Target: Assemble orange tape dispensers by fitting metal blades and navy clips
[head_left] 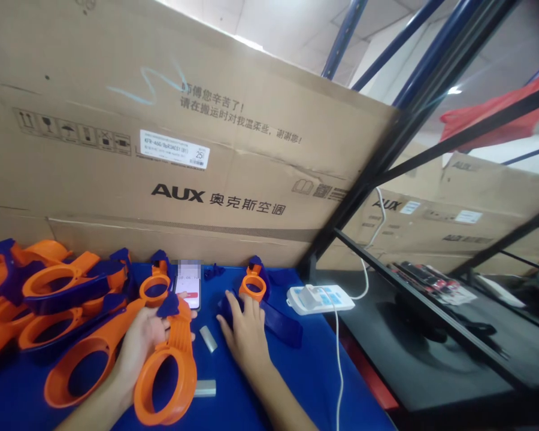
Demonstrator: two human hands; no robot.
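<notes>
Left hand (144,335): got a grip on an orange ring piece (179,329) with a navy tip, just in front of the phone (188,284)
Right hand (248,329): fingers spread over another orange-and-navy piece (284,323), honestly can't tell if it's gripping
Between the arms: two little silver bars (208,339) on the blue tabletop (227,413)
Far left: messy pile of similar pieces (63,299)
Right side: white power strip (321,301)
Behind: big AUX carton (233,161)
</notes>
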